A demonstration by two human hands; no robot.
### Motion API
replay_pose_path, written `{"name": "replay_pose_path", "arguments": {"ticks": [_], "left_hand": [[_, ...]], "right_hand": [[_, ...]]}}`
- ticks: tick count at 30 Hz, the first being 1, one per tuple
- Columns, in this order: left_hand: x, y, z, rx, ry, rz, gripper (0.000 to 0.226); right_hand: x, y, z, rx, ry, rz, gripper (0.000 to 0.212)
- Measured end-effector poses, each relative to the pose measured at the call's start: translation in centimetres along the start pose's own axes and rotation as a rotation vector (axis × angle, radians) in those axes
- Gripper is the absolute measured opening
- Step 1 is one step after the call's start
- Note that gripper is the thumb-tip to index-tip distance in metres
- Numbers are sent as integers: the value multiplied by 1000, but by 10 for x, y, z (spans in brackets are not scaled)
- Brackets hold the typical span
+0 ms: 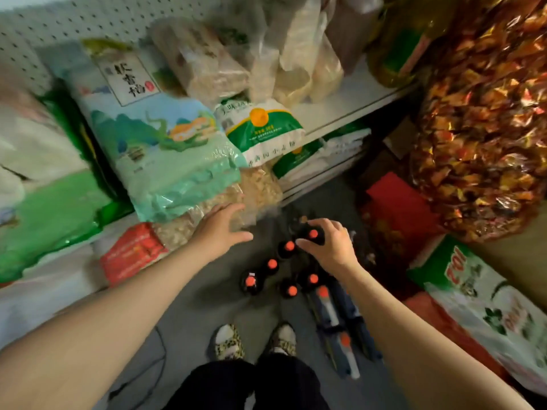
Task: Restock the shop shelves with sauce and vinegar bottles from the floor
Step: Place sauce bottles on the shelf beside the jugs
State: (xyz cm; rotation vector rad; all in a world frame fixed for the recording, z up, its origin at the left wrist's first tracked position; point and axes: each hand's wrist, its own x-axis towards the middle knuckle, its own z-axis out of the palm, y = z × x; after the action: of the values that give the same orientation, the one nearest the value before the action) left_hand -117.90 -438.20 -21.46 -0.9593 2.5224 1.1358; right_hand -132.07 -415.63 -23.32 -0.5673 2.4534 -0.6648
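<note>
Head view: we see the restocking barely begun. A cluster of dark, orange-capped bottles [288, 266] stands on the floor [189, 315] before the feet, with more bottles lying flat [331, 313] beside them. Our right hand [327, 245] curls over the farthest bottle's cap [313, 233]; our left hand [220, 227] reaches forward, fingers spread, holding nothing. No bottle of this kind shows on the shelf [352, 105].
</note>
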Motion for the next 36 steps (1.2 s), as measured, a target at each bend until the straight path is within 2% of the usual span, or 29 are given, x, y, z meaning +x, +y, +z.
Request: {"name": "replay_pose_path", "arguments": {"ticks": [5,10,16,20,23,25,26,28,29,31,35,36], "left_hand": [[10,-82,89,-82,-126,-128,66],[48,-164,180,-115,-256,-192,71],[115,-239,261,-132,-351,-156,84],[148,-282,300,-91,-539,-120,99],[161,-301,321,-102,-644,-76,106],[168,-309,331,-159,-660,-58,109],[172,-313,334,-190,-667,-50,110],[180,-321,337,-260,-691,-34,112],[184,-324,338,-287,-706,-31,112],[189,-328,339,-306,-720,-30,110],[195,-328,343,-337,-691,-44,103],[194,-328,343,-347,-686,-49,101]], "right_hand": [[0,64,99,83,-154,138,54],[14,131,209,184,-262,261,54],[40,186,328,431,-305,431,51],[50,214,394,542,-307,489,41],[55,224,426,624,-372,520,57],[58,230,438,671,-390,528,59],[59,231,442,690,-398,532,50],[61,237,452,764,-403,559,13],[63,234,455,797,-410,541,11],[66,232,464,818,-438,543,34],[64,233,475,931,-388,522,39],[63,232,475,979,-379,509,51]]}}
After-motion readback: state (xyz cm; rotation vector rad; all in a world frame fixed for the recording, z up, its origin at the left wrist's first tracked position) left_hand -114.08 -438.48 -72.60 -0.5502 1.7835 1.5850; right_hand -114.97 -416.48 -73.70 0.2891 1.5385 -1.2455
